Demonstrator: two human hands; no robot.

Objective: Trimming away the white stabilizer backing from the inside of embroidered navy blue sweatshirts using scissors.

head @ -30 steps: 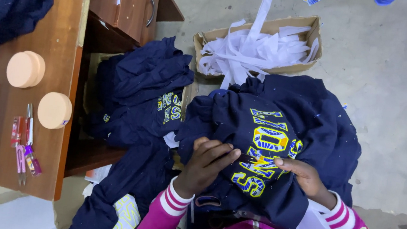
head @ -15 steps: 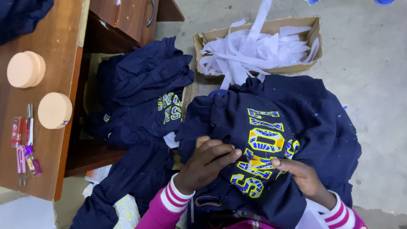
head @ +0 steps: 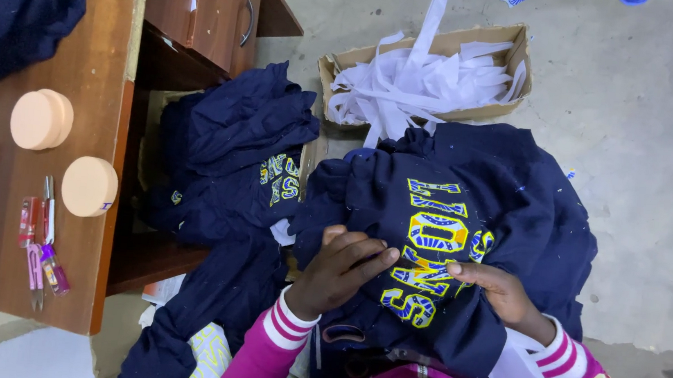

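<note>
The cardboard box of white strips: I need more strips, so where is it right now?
In the head view, the cardboard box sits on the floor at top centre, just beyond the navy garment and right of the wooden desk.

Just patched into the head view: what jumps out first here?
A navy sweatshirt with bold yellow and blue lettering fills the middle, draped over the person's lap, with the left hand and right hand pressed on the letters. Behind it, a cardboard box holds white paper strips.
</note>
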